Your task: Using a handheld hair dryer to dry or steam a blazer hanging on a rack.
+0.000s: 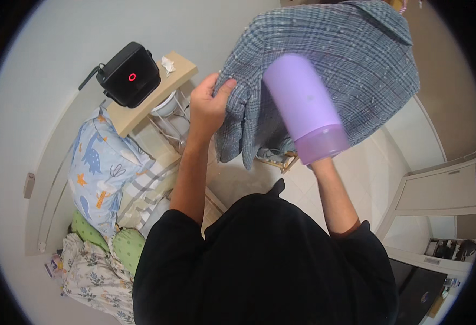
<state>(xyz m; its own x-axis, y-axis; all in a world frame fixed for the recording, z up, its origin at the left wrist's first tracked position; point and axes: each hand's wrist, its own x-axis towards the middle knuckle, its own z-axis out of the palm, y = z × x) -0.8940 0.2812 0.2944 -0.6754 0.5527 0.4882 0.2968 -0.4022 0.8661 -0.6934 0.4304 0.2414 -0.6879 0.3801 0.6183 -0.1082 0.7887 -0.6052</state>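
Note:
A blue-grey checked tweed jacket [343,73] hangs in front of me, its collar towards the upper right. My left hand [211,99] pinches its left edge between thumb and fingers, near what looks like a sleeve. Before the cloth, my right hand [322,163] holds up a purple cylindrical appliance [305,97], probably a handheld garment steamer, with a translucent section at its near end. That appliance hides nearly all of my right hand; little more than the wrist shows. Whether it touches the jacket cannot be told.
A black boxy device [130,75] with a red ring and a crumpled tissue [167,65] rest on a wooden shelf [152,97] at left. Below are a dinosaur-print pillow [95,166], green cushions [129,248] and floral bedding [95,280]. A small wooden-legged stand [280,162] is partly hidden beneath the jacket.

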